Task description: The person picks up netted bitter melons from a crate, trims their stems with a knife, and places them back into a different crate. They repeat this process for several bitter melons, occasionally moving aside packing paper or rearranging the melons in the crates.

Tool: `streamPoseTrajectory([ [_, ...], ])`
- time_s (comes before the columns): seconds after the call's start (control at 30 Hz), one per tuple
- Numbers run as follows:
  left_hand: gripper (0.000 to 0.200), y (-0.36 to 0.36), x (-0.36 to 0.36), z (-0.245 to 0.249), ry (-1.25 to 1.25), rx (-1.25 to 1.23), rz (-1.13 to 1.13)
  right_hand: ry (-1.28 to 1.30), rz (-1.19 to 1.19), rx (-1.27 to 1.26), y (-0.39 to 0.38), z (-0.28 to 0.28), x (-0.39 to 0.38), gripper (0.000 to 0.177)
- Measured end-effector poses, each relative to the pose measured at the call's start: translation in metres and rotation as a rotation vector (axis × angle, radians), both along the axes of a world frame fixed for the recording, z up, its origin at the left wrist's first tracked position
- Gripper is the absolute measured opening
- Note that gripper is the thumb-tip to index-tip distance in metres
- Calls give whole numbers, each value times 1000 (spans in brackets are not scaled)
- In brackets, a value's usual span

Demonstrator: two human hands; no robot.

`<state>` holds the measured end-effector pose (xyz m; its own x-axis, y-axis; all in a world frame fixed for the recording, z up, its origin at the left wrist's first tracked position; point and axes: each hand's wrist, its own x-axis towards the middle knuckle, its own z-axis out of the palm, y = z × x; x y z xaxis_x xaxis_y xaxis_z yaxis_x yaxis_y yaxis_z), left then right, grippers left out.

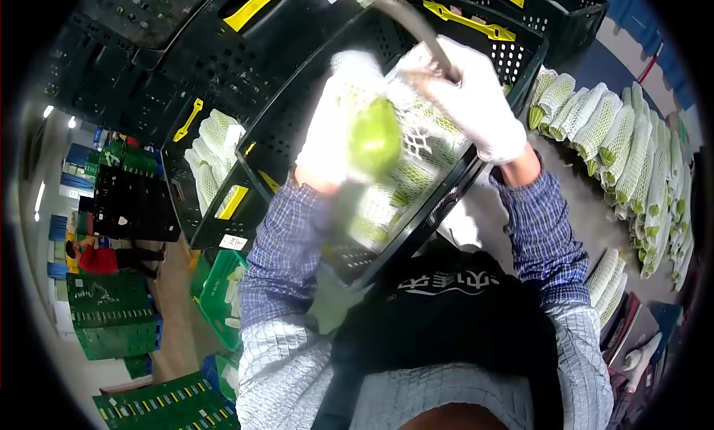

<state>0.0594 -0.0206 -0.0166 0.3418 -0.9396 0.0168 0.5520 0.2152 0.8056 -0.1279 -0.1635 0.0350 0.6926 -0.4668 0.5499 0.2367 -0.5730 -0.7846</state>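
Observation:
My left hand [336, 121], in a white glove, is closed around a long green gourd [375, 136] whose bare rounded end points toward me. White foam netting covers the gourd's far part, and glare blurs the fingers. My right hand [476, 95], also gloved, grips what looks like a knife [416, 28] with a long curved grey blade, smeared by motion. Both hands are over a dark crate [364, 262] where several netted gourds [416, 173] lie. The fingertips of my right hand are partly hidden.
Many netted gourds [625, 143] lie in a pile on the right. Dark crates with yellow handles [256, 6] stand behind and left, one holding netted gourds [212, 158]. A green basket [222, 289] sits lower left. A person in red [98, 259] is far left.

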Motion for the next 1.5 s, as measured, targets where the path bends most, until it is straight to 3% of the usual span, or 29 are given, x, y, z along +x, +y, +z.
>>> streamPoseTrajectory([
  [0.07,41,-6,11,-33,-256,-90,-22,-77,-105,168,-7,-1,6,26],
  [0.1,43,-1,11,-28,202,-151,-145,-63,-108,107,-11,0,5,25],
  [0.13,43,3,10,-24,341,-154,-175,-33,-110,110,-10,0,2,25],
  [0.4,50,13,1,-2,338,-63,-144,-123,-101,83,7,-11,-6,27],
  [0.5,53,9,-2,11,308,-7,-145,30,82,388,11,10,-24,30],
  [0.63,57,-2,-4,33,89,211,-110,50,79,177,4,9,-23,34],
  [0.67,60,-8,3,12,-524,11,43,95,55,28,0,-1,-20,37],
  [0.77,89,-4,-11,39,-260,73,-104,182,-183,-214,13,-6,-17,49],
  [0.8,91,-1,-18,49,-270,21,-145,25,-138,-228,1,-22,-13,54],
  [0.83,93,1,-24,56,-278,-30,-185,207,38,106,7,-1,-22,55],
  [0.87,94,3,-28,55,-92,-92,-189,61,103,125,6,-5,-31,58],
  [0.97,85,6,-55,71,-206,-52,-250,92,122,383,17,13,-73,73],
  [1.0,77,1,-56,66,-287,-120,-339,193,2,353,15,7,-93,73],
  [1.03,69,0,-50,62,-368,-174,-427,24,21,548,21,-10,-109,80],
  [1.1,52,12,-40,64,-730,-80,-230,-76,-132,508,12,-50,-159,86],
  [1.17,38,8,-25,53,-702,-92,-205,-86,-350,575,13,-84,-214,79],
  [1.27,40,2,-32,64,-900,302,-32,395,-706,502,32,-95,-261,64],
  [1.3,42,-1,-25,52,-827,316,-107,751,-907,-3,41,-103,-280,64],
  [1.33,43,-4,-20,41,-910,363,-119,607,-979,183,46,-138,-301,69],
  [1.37,46,-4,-12,29,-996,456,-199,635,-1002,255,54,-157,-329,76],
  [1.43,53,-6,2,-4,-1178,505,-397,1202,-1210,429,67,-158,-352,81],
  [1.5,72,-2,28,-29,-1812,283,-640,1200,-1271,226,76,-209,-402,85],
])
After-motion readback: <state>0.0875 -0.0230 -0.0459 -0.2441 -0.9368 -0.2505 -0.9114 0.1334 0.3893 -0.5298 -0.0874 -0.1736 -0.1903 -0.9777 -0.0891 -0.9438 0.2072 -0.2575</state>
